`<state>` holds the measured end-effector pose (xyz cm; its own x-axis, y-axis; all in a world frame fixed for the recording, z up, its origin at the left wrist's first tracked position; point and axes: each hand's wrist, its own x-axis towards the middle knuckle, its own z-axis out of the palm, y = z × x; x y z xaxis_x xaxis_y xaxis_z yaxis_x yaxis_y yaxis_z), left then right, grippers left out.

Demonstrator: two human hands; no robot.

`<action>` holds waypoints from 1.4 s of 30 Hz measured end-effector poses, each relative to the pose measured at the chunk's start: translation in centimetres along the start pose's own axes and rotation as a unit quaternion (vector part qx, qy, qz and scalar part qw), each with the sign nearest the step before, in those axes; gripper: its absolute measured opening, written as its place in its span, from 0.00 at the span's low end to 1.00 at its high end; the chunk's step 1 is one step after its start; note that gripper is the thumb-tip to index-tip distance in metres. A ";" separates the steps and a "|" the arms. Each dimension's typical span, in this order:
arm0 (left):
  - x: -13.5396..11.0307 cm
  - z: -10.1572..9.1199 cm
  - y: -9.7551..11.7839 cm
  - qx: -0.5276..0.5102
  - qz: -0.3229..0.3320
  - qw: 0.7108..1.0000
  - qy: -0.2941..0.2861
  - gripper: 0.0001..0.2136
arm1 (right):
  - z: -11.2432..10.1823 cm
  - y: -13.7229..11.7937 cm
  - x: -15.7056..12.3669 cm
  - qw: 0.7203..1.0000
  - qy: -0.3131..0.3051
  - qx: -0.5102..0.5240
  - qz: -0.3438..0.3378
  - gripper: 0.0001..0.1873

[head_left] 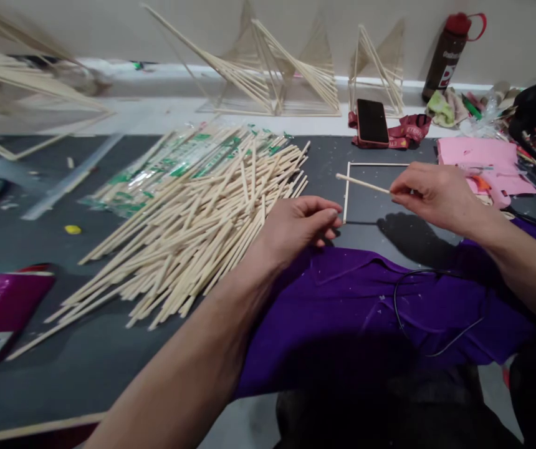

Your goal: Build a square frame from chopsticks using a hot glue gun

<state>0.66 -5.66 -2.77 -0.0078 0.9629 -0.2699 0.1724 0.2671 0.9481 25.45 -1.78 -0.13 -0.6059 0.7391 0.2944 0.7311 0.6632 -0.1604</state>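
The stick is a thin, pale wooden rod, round and plain, the same colour as the big heap of sticks lying to its left on the dark mat. The right hand pinches its right end between thumb and fingertips, closed on it. The stick's long axis runs nearly level, left to right, the free tip pointing left and slightly away from the person. It is raised above the stick frame (an L of two glued sticks lying flat on the mat), crossing over the frame's upright side near its top corner. The left hand rests just left of the frame's lower end, fingers curled loosely inward; whether it holds anything I cannot tell. A black phone lies beyond the frame
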 end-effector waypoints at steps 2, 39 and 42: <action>0.3 -0.9 -0.3 0.112 0.034 0.992 0.049 0.06 | 0.0 0.9 -0.8 0.999 -0.044 -0.004 -0.013 0.10; 2.3 -0.9 -2.9 0.254 0.274 0.928 0.003 0.05 | 2.3 0.8 -1.0 0.981 -0.135 -0.107 -0.091 0.16; 2.4 -1.0 -3.0 0.266 0.273 0.924 -0.003 0.06 | 2.4 0.8 -0.9 0.979 -0.141 -0.112 -0.092 0.16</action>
<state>-0.85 -4.15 -6.08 0.2295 0.9476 0.2223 0.6095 -0.3180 0.7262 25.82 -1.61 -2.73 -0.7734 0.6335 0.0212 0.6325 0.7691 0.0919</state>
